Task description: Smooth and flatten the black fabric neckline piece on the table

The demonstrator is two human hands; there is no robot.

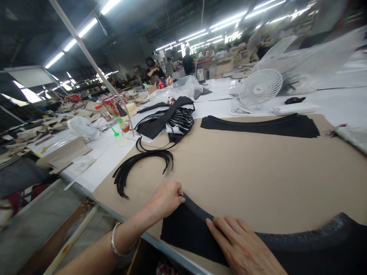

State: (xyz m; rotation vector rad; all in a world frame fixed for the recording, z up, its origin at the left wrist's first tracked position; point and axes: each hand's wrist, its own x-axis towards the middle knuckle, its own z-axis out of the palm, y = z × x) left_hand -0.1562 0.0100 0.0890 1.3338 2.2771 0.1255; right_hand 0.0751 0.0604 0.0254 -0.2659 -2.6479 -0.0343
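A black fabric piece [197,233] with a curved, greyish edge strip lies along the near side of the tan board [229,164]. My left hand [168,196], with a bangle on its wrist, pinches the strip's left end between thumb and fingers. Flat on the same piece rests my right hand [237,238], its fingers stretched out along the curved edge. Beyond the hands, a bundle of black curved strips [143,160] lies at the left of the board. A stack of black cut panels [258,126] sits at the board's far side.
Black and striped fabric pieces [172,118] are heaped at the back left, near green-tipped bottles [120,137]. A white fan [260,87] stands behind the panels, with a second fan [82,128] farther left. A slanted pole [86,49] crosses the left side. Several people work far behind.
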